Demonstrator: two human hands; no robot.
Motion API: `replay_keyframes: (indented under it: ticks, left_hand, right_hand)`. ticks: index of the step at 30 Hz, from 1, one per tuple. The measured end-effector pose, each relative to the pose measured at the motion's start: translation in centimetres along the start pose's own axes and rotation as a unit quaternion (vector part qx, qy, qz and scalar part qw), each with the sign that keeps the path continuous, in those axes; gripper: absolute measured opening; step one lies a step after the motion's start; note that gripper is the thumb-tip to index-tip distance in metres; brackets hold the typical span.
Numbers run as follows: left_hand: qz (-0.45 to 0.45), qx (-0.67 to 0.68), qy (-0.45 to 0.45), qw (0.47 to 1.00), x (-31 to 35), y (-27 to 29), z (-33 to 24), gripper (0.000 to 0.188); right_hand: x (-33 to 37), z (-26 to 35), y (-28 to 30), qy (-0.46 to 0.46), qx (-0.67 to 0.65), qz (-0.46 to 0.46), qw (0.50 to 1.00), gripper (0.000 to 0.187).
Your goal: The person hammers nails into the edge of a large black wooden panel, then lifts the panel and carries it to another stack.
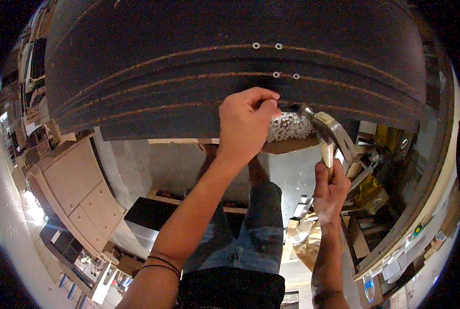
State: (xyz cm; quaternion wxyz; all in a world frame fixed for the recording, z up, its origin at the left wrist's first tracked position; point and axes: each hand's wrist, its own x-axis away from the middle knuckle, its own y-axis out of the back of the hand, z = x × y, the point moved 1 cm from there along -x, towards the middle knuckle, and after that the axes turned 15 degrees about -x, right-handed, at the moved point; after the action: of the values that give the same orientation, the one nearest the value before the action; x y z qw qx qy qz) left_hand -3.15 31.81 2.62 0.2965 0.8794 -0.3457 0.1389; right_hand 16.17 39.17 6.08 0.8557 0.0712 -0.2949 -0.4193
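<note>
Right now the hammer [338, 135] is upright in your right hand [333, 186], to the right of your left hand [245, 121] and a short way from it, with one end of its metal head pointing toward your left fingertips but apart from them. Your right fingers and thumb are wrapped around the pale handle, below the head. Your left hand is over the nearest of the dark panels [188, 31], its fingers curled in and its thumb drawn up close to the forefinger; you cannot tell from this view whether something small sits between those tips. Just below and to the right of them, a heap of small white pieces [287, 129] lies in an open brown carton [294, 147], partly behind your left hand, with the hammer head close by its right side. Farther up, beyond your left fingertips, two pairs of white rings sit along the panels' brown edge lines: the lower pair [273, 74] is nearer your hand, and the upper pair [253, 45] is farther off. Well to your left stands a pale wooden cabinet [83, 203] with drawers.
</note>
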Motion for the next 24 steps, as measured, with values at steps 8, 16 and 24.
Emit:
replay_keyframes:
  ticks: [8,16,24]
  left_hand:
    - [-0.083,-0.037,-0.061,0.994,0.3,-1.0,-0.2,0.015]
    - [0.000,0.155,0.045,0.987,2.0,3.7,2.7,0.016]
    - [0.091,0.239,0.086,0.963,5.6,6.4,5.5,0.016]
  right_hand:
    - [0.2,0.8,-1.1,0.022,0.047,-0.007,0.999,0.033]
    - [1.7,4.0,-1.7,0.071,0.034,-0.063,0.995,0.029]
    - [0.7,4.2,-4.2,0.028,0.214,0.011,0.976,0.021]
